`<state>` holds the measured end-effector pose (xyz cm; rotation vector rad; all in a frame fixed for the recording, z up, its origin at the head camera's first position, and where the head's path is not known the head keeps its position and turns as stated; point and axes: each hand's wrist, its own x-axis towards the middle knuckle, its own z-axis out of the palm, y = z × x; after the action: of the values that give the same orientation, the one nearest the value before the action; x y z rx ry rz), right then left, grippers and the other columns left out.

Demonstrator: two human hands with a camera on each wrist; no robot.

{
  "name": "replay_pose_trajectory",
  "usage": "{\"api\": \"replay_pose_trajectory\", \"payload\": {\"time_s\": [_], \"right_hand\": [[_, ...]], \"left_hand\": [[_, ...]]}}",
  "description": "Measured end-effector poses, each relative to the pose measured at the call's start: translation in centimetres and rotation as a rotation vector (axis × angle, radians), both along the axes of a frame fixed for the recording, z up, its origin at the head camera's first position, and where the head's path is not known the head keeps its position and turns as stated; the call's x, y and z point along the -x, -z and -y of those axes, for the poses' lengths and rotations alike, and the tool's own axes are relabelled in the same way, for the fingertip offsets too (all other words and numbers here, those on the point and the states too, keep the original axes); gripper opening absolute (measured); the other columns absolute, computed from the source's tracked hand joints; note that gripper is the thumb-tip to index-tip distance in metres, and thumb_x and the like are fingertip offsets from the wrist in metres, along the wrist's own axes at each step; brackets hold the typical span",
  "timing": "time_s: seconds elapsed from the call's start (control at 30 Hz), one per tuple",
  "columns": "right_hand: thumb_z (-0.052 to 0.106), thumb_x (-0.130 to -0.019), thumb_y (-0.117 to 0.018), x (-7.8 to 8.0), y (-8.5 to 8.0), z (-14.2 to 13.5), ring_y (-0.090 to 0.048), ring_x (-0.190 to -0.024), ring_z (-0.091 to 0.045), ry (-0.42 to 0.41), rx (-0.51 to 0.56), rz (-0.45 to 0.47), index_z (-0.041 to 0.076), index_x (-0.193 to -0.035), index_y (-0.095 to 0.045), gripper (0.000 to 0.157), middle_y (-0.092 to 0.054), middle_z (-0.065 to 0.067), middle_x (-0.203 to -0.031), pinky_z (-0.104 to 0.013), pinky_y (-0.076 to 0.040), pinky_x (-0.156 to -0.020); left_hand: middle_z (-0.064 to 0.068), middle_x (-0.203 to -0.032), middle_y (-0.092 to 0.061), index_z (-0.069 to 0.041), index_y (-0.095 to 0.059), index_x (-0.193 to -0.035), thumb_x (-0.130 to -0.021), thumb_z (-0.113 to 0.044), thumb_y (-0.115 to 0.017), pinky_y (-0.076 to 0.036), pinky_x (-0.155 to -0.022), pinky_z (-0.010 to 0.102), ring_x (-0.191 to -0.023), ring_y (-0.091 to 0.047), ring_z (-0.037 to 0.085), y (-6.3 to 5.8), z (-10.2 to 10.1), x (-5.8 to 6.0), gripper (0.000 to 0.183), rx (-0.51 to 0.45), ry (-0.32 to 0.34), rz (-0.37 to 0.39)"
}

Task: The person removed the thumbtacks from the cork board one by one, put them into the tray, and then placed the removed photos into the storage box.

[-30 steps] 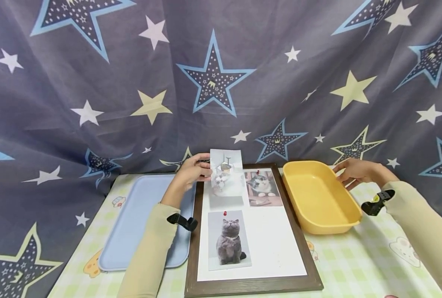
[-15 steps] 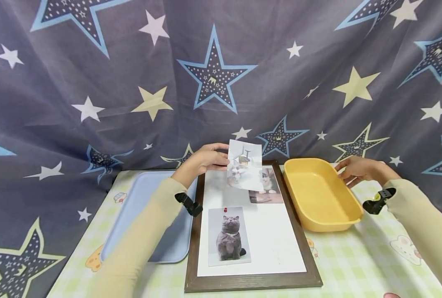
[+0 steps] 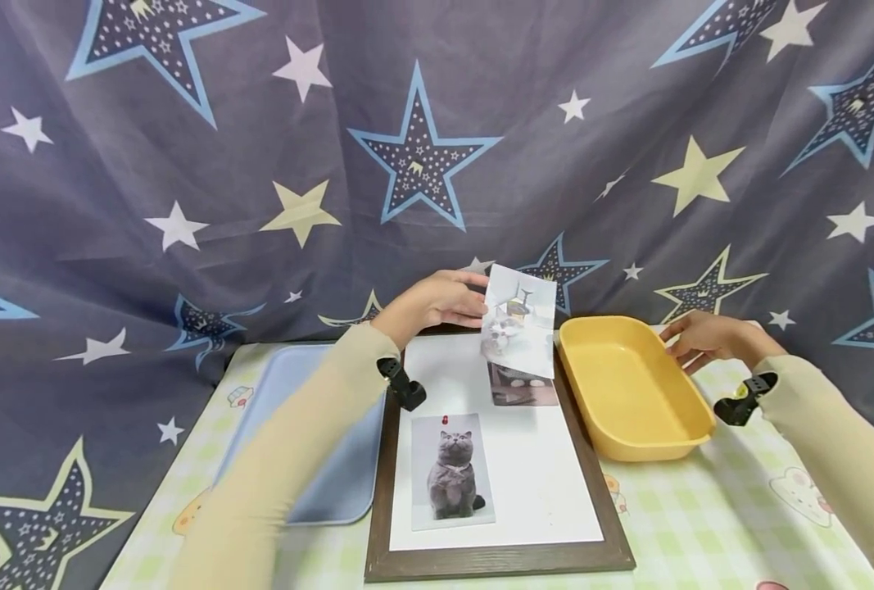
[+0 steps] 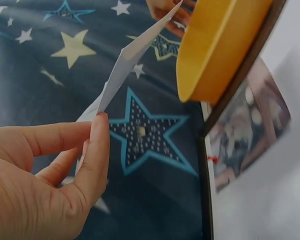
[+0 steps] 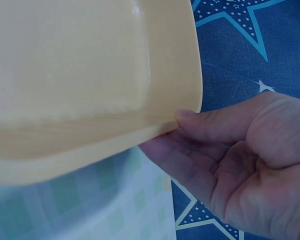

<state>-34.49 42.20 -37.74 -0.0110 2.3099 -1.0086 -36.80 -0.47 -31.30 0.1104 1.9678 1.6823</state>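
A pale cat photo (image 3: 519, 319) is pinched at its left edge by my left hand (image 3: 447, 301), raised over the top right of a brown-framed white board (image 3: 532, 483). In the left wrist view the photo (image 4: 132, 62) shows nearly edge-on between thumb and fingers. Behind it, a second cat photo (image 3: 523, 388) on the board is partly hidden in the head view. A grey cat photo (image 3: 453, 475) lies lower on the board under a red pushpin (image 3: 445, 419). My right hand (image 3: 705, 338) pinches the rim of a yellow tray (image 3: 631, 385), thumb on top.
A blue tray (image 3: 341, 483) lies left of the board, partly behind my left sleeve. The table has a green checked cloth (image 3: 724, 500). A dark star-patterned curtain (image 3: 260, 131) hangs behind everything. In the left wrist view a red pushpin (image 4: 212, 158) sits at the second photo's edge.
My left hand has lifted the pale cat photo off the board's upper left and carried it right, across the second photo towards the yellow tray. My right hand stays at the tray rim.
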Motion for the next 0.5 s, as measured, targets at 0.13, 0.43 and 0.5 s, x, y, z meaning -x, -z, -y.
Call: {"api": "replay_pose_trajectory", "payload": {"time_s": [0.13, 0.43, 0.5], "right_hand": [[0.006, -0.102, -0.054, -0.1, 0.2, 0.0, -0.069, -0.092, -0.016, 0.006, 0.004, -0.009, -0.020, -0.147, -0.030, 0.057, -0.071, -0.008, -0.109, -0.037, -0.063, -0.086], [0.005, -0.100, -0.055, 0.0, 0.2, 0.2, -0.069, -0.086, -0.014, 0.027, 0.022, -0.017, -0.020, -0.143, -0.033, 0.054, -0.072, -0.002, -0.097, -0.036, -0.063, -0.083], [0.004, -0.100, -0.056, -0.1, 0.3, 0.2, -0.070, -0.085, -0.014, 0.035, 0.026, -0.012, -0.019, -0.143, -0.035, 0.053, -0.072, -0.002, -0.096, -0.036, -0.064, -0.082]], "left_hand": [[0.022, -0.147, -0.051, -0.008, -0.048, -0.150, -0.091, 0.018, -0.057, -0.051, -0.110, 0.045, -0.115, -0.062, 0.029, 0.1, -2.0, 0.0, 0.065, -0.042, 0.012, 0.023], [0.025, -0.150, -0.049, -0.006, -0.048, -0.151, -0.092, 0.019, -0.055, -0.050, -0.111, 0.045, -0.136, -0.054, 0.038, 1.2, -6.0, -0.1, 0.064, -0.123, 0.007, 0.075], [0.027, -0.149, -0.050, -0.005, -0.047, -0.151, -0.092, 0.020, -0.054, -0.049, -0.111, 0.045, -0.136, -0.053, 0.039, 1.7, -6.8, -0.1, 0.064, -0.149, -0.004, 0.101]]}}
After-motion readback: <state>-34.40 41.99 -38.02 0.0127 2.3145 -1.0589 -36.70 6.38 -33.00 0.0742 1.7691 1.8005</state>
